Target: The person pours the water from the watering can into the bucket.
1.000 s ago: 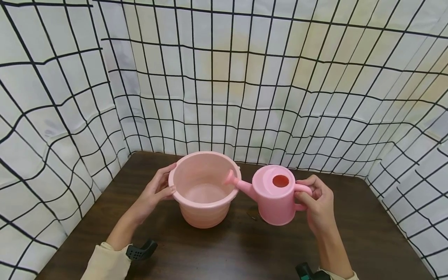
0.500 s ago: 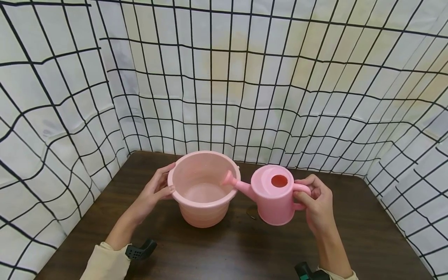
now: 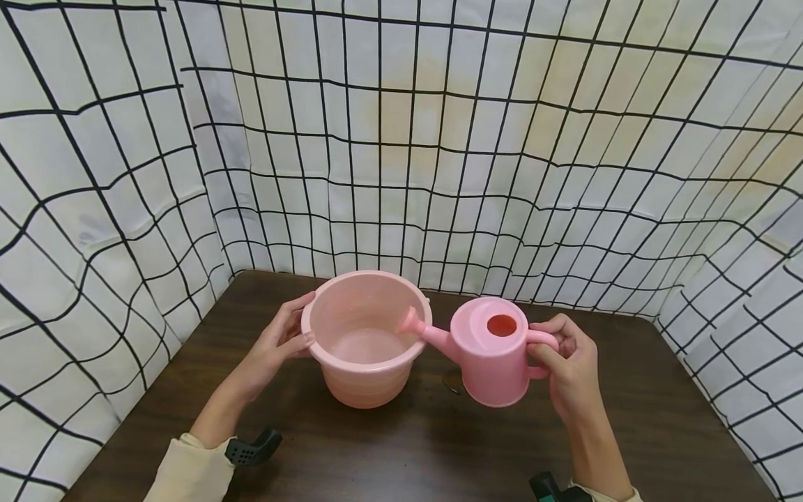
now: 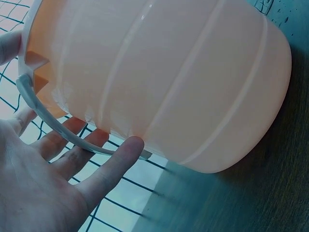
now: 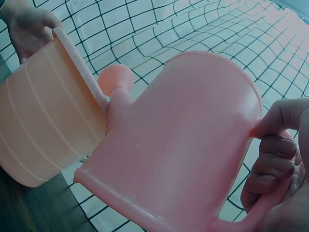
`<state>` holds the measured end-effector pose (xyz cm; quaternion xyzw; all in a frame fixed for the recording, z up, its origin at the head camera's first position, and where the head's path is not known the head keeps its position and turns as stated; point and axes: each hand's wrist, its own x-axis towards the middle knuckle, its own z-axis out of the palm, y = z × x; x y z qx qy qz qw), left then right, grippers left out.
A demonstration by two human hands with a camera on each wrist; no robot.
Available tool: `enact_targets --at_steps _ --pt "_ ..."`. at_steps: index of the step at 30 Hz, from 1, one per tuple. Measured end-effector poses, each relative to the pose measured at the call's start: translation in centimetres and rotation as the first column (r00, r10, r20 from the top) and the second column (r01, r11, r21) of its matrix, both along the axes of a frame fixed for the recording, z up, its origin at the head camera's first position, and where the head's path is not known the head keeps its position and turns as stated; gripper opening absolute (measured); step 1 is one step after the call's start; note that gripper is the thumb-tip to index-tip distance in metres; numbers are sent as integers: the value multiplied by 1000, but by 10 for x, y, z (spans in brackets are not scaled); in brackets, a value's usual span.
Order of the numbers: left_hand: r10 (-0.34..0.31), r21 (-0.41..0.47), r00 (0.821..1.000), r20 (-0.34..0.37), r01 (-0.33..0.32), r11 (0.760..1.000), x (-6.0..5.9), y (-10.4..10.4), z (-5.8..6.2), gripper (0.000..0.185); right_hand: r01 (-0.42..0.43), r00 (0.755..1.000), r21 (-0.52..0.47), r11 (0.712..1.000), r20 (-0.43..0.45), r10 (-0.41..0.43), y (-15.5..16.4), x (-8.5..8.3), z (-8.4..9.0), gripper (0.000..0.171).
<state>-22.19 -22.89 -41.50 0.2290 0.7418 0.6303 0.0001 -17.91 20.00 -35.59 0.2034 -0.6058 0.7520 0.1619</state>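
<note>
Hardly anything had moved over that second: the watering can point(image 3: 492, 366) had dipped a trace, no more. It stood just right of the bucket point(image 3: 370, 387), spout point(image 3: 442, 339) reaching over the rim point(image 3: 369, 366). My right hand point(image 3: 569, 359) gripped its handle point(image 3: 544, 339); my left hand point(image 3: 279, 343) lay against the bucket's left side, fingers spread. I judged the can thin, stiff plastic, light unless filled, slippery if wet, hardly fragile, and best held high on that handle.
</note>
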Motion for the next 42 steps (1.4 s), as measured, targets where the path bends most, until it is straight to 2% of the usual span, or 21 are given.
enact_targets --at_steps 12,23,42 --pt "16 -35 1000 21 -16 999 11 -6 -3 60 28 996 21 999 82 -30 -5 5 -10 20" --pt "-6 -27 1000 9 6 1000 5 -2 2 60 47 995 -2 999 86 -47 -3 5 -6 21" --pt "2 -1 1000 2 -2 1000 1 0 0 60 71 993 6 997 99 -71 -3 2 3 19"
